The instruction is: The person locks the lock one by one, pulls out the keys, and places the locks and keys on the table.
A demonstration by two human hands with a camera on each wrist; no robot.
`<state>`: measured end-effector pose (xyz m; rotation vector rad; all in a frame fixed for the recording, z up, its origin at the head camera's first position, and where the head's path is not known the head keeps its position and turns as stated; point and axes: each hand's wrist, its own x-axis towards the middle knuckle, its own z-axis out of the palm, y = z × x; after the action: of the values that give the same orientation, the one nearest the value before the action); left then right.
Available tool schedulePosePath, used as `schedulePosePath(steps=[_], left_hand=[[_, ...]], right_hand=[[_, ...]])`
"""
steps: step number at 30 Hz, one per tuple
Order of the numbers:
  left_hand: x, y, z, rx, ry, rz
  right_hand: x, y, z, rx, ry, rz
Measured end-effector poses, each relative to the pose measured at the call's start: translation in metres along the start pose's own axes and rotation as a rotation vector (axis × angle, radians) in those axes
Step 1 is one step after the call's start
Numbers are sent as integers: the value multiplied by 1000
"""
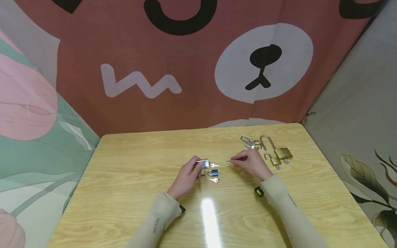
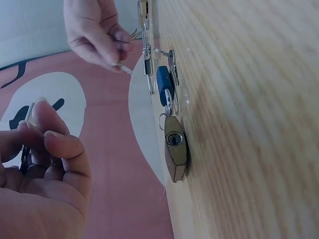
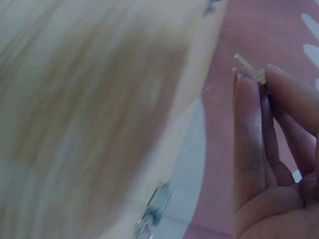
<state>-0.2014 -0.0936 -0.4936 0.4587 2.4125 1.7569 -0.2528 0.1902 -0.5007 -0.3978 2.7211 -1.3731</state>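
My left hand point(image 1: 186, 175) grips a small silver padlock point(image 1: 205, 163) above the table; in the left wrist view the curled fingers mostly hide it. To its right, my right hand point(image 1: 250, 163) pinches a small key point(image 3: 249, 68) between thumb and fingertips, its blade pointing out toward the left hand. A brass padlock point(image 2: 175, 149) lies on the table just under the left hand, its keyhole showing in the left wrist view. Beside it is a blue padlock point(image 1: 213, 173). One silver key point(image 1: 214, 165) lies behind the blue padlock and another key point(image 1: 214, 180) in front.
At the back right of the wooden table point(image 1: 124, 165) lies a group of padlocks with keys: a large brass padlock point(image 1: 283, 153) with its shackle swung out, a smaller brass padlock point(image 1: 275, 161) and a silver padlock point(image 1: 249, 144). A printed cloth point(image 1: 198, 113) hangs behind the table.
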Motion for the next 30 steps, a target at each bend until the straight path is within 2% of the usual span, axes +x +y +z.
schedulePosePath(steps=[7, 22, 26, 30], left_hand=[[0, 1, 1, 19, -15, 23], [2, 2, 4, -6, -17, 27], [2, 3, 4, -6, -32, 28], [4, 3, 6, 2, -56, 31]], right_hand=[[3, 15, -2, -158, 3, 38], [1, 16, -6, -272, -7, 29], [0, 5, -4, -252, 6, -68], [-4, -19, -1, -127, -40, -263]])
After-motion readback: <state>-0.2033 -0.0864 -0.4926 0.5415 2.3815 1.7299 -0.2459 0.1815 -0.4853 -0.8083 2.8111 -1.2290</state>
